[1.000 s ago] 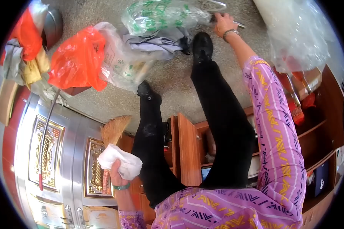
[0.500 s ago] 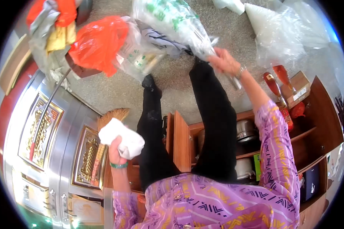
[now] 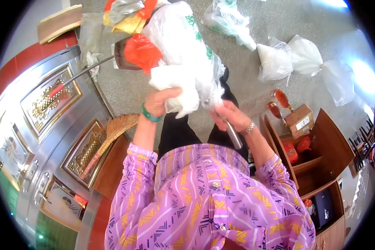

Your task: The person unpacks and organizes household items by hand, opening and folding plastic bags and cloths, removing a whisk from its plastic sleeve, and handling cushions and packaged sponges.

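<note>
My left hand (image 3: 160,102), a green bangle at its wrist, is closed around a crumpled white bundle (image 3: 177,85). Right beside the bundle hangs a large clear plastic bag (image 3: 171,31) with green print and white contents. Its gathered lower end is in the closed fingers of my right hand (image 3: 234,117). A silver metal handle (image 3: 234,136) sticks out of that same grip toward my body; its other end is hidden. An orange-red plastic bag (image 3: 142,52) lies just past the left hand, over a dustpan (image 3: 123,56).
A straw broom (image 3: 121,125) leans by the ornate metal door (image 3: 56,98) on the left. At right stand an open wooden cabinet (image 3: 331,148) and a cardboard box (image 3: 301,122). Filled white plastic bags (image 3: 275,62) lie on the grey floor (image 3: 241,79).
Both hands have come together in front of me. The left hand has brought the white bundle up against the clear bag; the right has drawn that bag closer. My view has shifted.
</note>
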Motion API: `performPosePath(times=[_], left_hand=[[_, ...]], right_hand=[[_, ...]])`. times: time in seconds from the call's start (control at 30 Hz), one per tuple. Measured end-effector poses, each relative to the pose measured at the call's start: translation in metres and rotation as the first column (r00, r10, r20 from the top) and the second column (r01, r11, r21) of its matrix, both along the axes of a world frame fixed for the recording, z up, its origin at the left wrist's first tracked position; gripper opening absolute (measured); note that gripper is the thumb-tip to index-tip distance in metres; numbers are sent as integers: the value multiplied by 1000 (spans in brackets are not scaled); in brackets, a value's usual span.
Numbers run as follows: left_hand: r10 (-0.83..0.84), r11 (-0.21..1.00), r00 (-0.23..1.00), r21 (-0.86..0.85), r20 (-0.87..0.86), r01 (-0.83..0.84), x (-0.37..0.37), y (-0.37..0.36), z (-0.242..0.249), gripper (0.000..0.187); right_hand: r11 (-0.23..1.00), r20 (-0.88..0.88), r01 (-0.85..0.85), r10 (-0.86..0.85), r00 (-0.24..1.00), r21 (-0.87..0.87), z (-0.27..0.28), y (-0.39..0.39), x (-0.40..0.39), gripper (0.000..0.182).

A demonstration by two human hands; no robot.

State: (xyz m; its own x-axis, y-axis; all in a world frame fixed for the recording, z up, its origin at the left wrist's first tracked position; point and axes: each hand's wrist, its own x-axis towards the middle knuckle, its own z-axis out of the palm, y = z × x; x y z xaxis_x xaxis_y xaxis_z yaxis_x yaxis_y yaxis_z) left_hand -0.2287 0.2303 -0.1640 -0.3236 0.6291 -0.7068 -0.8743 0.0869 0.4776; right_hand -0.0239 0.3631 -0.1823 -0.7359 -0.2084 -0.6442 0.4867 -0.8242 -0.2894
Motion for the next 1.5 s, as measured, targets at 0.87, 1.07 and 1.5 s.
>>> performPosePath(times=[0.87, 1.07, 1.5], left_hand=[[200, 979, 943, 13, -267, -204, -148, -151, 78, 35], [169, 983, 922, -11, -348, -184, -128, -157, 89, 32], [-167, 834, 937, 551, 305, -30, -35, -68, 79, 39]], right_hand=[[542, 176, -148, 0, 984, 827, 100, -29, -18, 65], [513, 114, -119, 41, 993, 850, 124, -26, -36, 55], [356, 82, -118, 114, 990, 927, 195, -46, -94, 47]])
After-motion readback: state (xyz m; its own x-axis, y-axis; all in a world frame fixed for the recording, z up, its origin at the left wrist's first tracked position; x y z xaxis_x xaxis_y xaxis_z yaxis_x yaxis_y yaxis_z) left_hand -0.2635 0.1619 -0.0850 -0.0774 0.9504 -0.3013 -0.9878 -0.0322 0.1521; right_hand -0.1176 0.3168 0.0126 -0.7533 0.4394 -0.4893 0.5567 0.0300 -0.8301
